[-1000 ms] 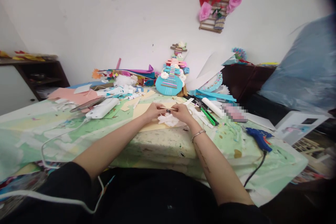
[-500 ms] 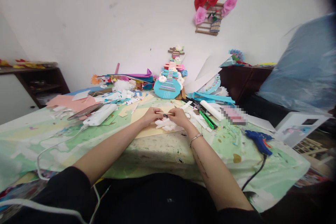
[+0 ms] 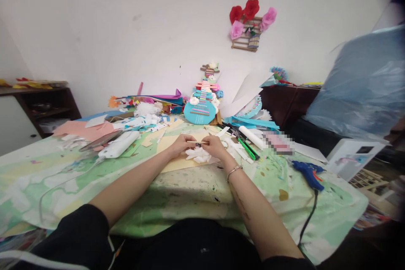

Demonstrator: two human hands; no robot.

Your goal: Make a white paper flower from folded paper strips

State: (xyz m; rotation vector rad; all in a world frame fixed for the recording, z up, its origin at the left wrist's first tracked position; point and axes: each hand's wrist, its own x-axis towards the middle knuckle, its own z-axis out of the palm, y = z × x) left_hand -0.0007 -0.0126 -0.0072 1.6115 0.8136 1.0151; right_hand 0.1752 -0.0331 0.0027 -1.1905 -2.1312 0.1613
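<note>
A thin light wooden stick (image 3: 198, 142) lies crosswise between my two hands, above the middle of the table. My left hand (image 3: 182, 145) pinches its left end and my right hand (image 3: 214, 145) pinches its right end. Something small and dark shows just under the stick; I cannot make out what it is. Cut white paper pieces (image 3: 200, 155) lie right below my fingers, on a pale yellow sheet (image 3: 173, 164). Behind my hands a blue paper lute-shaped craft (image 3: 200, 112) with strings and flowers leans upright.
Right of my hands lie a green utility knife (image 3: 247, 148), a white roll (image 3: 251, 136) and a blue hot glue gun (image 3: 308, 173) with its cord. A white power strip (image 3: 119, 145) and salmon paper (image 3: 80, 130) are on the left. Blue paper strips (image 3: 253, 122) lie behind.
The view has tilted up and turned slightly right, so the scene sits lower and a little to the left. Both hands keep their hold on the stick, with hardly any shift.
</note>
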